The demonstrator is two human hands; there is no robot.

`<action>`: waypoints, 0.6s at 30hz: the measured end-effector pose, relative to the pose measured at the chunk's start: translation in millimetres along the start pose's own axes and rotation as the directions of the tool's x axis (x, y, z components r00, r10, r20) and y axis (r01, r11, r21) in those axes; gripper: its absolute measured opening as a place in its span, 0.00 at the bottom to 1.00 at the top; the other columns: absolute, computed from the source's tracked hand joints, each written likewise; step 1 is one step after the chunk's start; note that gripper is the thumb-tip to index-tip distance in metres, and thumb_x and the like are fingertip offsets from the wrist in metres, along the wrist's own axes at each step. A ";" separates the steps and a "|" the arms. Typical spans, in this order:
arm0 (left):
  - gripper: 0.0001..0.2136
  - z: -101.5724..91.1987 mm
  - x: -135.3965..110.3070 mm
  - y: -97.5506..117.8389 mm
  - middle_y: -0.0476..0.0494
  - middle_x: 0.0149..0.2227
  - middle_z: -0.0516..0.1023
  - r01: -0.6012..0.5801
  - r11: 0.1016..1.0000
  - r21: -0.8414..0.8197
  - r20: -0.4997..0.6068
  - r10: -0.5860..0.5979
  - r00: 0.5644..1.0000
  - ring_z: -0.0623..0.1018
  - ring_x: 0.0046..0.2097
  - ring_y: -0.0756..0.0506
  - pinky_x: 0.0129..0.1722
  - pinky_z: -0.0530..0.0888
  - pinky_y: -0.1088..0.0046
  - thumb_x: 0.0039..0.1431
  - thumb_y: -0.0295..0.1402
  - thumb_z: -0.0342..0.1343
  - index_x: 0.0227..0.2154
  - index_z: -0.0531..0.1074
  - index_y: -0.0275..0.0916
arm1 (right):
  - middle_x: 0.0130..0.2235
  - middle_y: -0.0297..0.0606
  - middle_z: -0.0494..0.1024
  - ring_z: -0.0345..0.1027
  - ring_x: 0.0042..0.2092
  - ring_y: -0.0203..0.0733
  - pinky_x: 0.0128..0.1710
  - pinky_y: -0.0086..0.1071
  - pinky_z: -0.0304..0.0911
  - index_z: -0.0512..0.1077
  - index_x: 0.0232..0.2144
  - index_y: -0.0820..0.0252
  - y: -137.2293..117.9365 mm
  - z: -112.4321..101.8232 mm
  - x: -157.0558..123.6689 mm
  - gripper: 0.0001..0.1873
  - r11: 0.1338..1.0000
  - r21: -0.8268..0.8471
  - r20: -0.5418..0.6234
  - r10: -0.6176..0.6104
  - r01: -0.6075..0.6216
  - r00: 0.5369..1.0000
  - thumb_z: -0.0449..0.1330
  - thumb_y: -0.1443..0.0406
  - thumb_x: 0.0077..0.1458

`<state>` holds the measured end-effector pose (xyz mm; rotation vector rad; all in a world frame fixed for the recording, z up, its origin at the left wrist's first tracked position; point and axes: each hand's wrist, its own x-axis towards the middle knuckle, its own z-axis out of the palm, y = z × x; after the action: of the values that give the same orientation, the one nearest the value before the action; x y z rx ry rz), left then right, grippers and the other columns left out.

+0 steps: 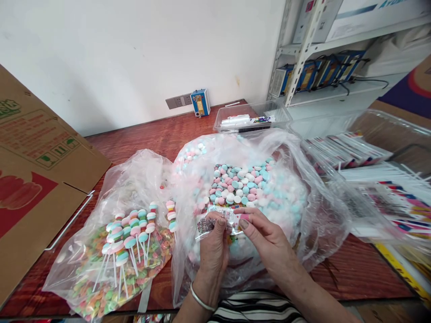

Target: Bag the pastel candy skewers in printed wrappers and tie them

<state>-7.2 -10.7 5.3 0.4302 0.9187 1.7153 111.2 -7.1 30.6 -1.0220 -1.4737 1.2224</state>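
Tabletop (144,134): red-brown wood, running back to a white wall and bearing everything in hand.
Carton (43,175): printed cardboard, standing at the far left.
Large clear bag (325,229): spread in front of the person, its mouth baring a heap of round candies (235,186) in pink, white and blue.
Smaller clear bag (148,168): just left of it, with colourful pieces inside and candy sticks (129,242) lying on top.
Right hand (272,242): thumb and fingertips in a narrow pinch at the wrapper's right end.
Left hand (215,251): thumb pressing the film against bent fingers, also a narrow grip; a bangle circles the wrist.
Wrapper (230,216): clear, printed film, held between both hands above the large bag's near part; whether anything sits inside is hard to tell.
Wrapper work: the step in hand appears to be two-handed fingertip handling of this film.
Fingertip demand: the next move likely calls for light, steady pinches, since thin film could slip or crease.
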 end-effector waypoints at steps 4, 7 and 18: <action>0.14 1.8 0.4 -2.5 0.55 0.23 0.68 0.057 0.996 -0.073 -0.114 -0.065 0.991 0.65 0.24 0.55 0.23 0.64 0.81 0.42 0.36 0.71 0.23 0.70 0.37 | 0.54 0.39 0.72 0.66 0.57 0.44 0.58 0.40 0.62 0.78 0.36 0.54 5.3 2.0 -1.7 0.10 0.997 0.068 -0.050 -0.024 0.028 0.998 0.56 0.61 0.63; 0.14 -2.7 3.2 -6.4 0.54 0.25 0.71 0.126 0.979 -0.159 -0.142 -0.149 0.979 0.68 0.24 0.55 0.23 0.66 0.81 0.41 0.35 0.72 0.27 0.72 0.38 | 0.55 0.40 0.73 0.66 0.58 0.46 0.59 0.43 0.61 0.77 0.40 0.52 0.1 -2.0 -1.9 0.09 0.980 -0.127 -0.075 -0.166 0.156 0.983 0.57 0.62 0.62; 0.14 -11.5 5.8 -10.1 0.50 0.28 0.75 0.420 0.826 -0.376 0.033 -0.441 0.897 0.72 0.26 0.54 0.26 0.73 0.79 0.49 0.42 0.68 0.32 0.75 0.38 | 0.55 0.49 0.71 0.68 0.53 0.52 0.50 0.50 0.66 0.73 0.41 0.57 -11.9 -4.8 0.2 0.08 0.638 -0.616 0.078 -0.535 0.462 0.841 0.63 0.65 0.56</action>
<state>-10.6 -8.4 -10.5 -0.0831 0.6406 1.4370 115.5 -7.8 42.7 -0.9593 -1.9526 0.2549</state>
